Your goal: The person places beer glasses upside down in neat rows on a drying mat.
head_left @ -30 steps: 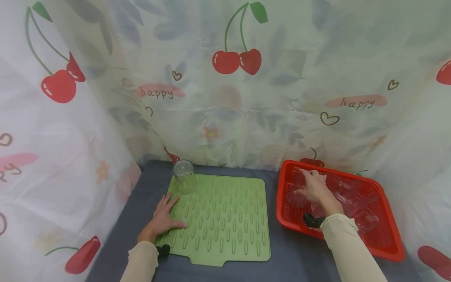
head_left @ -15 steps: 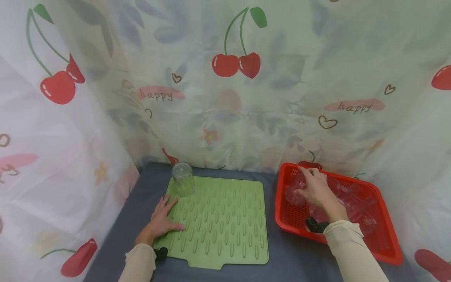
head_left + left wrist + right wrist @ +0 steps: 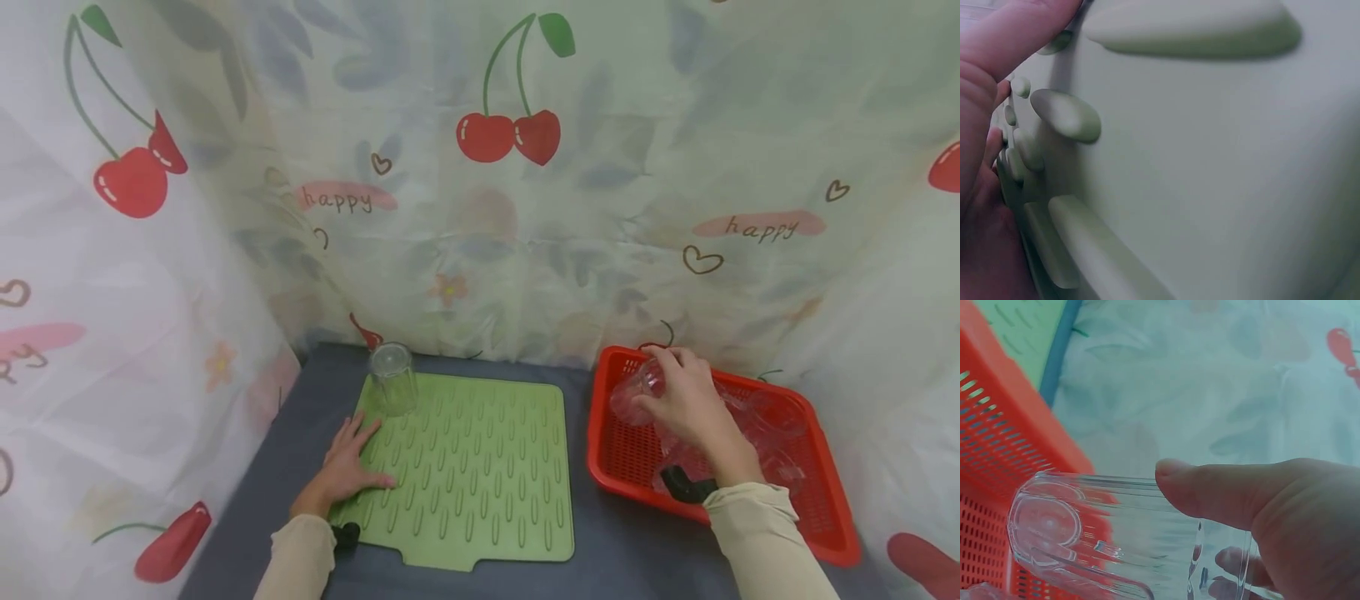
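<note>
My right hand (image 3: 693, 404) pinches a clear drinking glass (image 3: 633, 398) over the left end of the red basket (image 3: 595, 437). In the right wrist view the glass (image 3: 1104, 531) lies on its side, thumb on one side near its open end, fingertips showing through it. Its thick base points at the basket wall. On the left edge of the green drying mat (image 3: 465, 467) my left hand (image 3: 347, 467) rests with fingers and thumb spread. Just beyond its fingertips, an upside-down clear glass (image 3: 395, 387) stands at the mat's far left corner.
Several more clear glasses (image 3: 772, 417) lie jumbled in the basket. A dark grey cloth (image 3: 622, 542) covers the table. Close behind and at both sides hangs a cherry-printed curtain (image 3: 517, 258).
My right hand has closed round the glass in the basket and lifted it slightly, tilting it. My left hand stays on the mat.
</note>
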{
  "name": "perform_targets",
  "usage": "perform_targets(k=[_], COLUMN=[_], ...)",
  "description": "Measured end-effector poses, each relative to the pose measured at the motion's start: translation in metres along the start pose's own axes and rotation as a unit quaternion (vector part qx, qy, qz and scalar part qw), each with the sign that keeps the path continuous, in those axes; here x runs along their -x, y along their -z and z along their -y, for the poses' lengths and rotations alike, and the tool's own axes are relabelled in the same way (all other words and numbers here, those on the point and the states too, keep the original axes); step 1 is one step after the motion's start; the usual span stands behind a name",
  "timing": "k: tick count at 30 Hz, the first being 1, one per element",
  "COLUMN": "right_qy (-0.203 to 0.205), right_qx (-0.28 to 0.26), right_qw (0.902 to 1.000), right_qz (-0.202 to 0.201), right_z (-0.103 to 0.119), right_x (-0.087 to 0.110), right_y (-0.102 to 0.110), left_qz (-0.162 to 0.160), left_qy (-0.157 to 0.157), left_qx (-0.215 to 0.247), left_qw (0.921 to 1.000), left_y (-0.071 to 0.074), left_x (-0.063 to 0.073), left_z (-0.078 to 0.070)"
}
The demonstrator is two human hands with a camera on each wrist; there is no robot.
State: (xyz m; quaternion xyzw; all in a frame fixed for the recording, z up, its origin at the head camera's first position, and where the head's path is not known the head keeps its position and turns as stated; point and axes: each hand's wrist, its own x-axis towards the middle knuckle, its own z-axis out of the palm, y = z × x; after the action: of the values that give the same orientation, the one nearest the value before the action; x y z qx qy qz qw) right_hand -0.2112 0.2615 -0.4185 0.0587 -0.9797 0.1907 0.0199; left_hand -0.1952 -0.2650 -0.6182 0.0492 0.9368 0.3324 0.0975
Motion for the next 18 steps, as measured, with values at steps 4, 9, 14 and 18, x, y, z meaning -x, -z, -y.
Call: perform_targets(k=[4,9,14,18], right_qy=[0.002,0.009,0.015,0.023], right_qx=[-0.01,-0.02,-0.029,-0.037], right_qw=[0.9997,0.9985,0.9963,0.9938], right_qz=[-0.021,-0.051,-0.08,-0.103], right_z=[0.007,0.015,0.025,0.03], right_x=[0.004,0.008,0.013,0.016], right_y=[0.006,0.014,0.019,0.019], left_qz=[-0.001,0.002,0.001,-0.001], left_qy=[0.0,0.003,0.003,0.006], left_qx=[-0.003,-0.005,-0.007,-0.012], left_qw=[1.0,1.0,1.0,0.9999], left_y=[0.002,0.002,0.002,0.001], left_x=[0.001,0.001,0.0,-0.001], left_z=[-0.002,-0.004,-0.004,-0.002])
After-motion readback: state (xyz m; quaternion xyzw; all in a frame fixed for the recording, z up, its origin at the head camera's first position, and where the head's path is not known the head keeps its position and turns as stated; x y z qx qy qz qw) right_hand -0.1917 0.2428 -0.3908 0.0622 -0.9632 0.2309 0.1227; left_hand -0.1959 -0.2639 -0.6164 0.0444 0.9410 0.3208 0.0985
